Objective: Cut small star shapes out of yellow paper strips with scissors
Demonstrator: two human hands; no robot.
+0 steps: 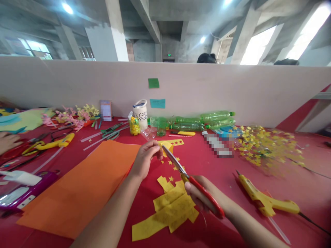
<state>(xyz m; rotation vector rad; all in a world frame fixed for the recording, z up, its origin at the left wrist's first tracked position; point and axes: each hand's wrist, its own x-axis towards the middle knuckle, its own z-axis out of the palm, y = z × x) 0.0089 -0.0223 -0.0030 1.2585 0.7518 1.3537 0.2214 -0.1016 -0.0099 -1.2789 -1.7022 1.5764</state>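
My left hand (147, 157) is closed in a pinch on a small piece of yellow paper (168, 146) near the middle of the table. My right hand (204, 193) grips red-handled scissors (173, 160), whose blades point up and left, with their tips close to my left fingers. Small yellow stars (171, 178) lie beneath the blades. Below them several yellow paper strips (172, 206) overlap between my forearms. Another yellow strip with star-shaped marks (177, 142) lies just beyond my left hand.
Orange sheets (85, 186) lie at left, a yellow glue gun (266, 199) at right. Green bottles (187, 126) and a white cup (140, 115) stand or lie by the partition (103, 82). Another person's hand (9, 142) is at far left. Star sprigs (261, 146) spread at right.
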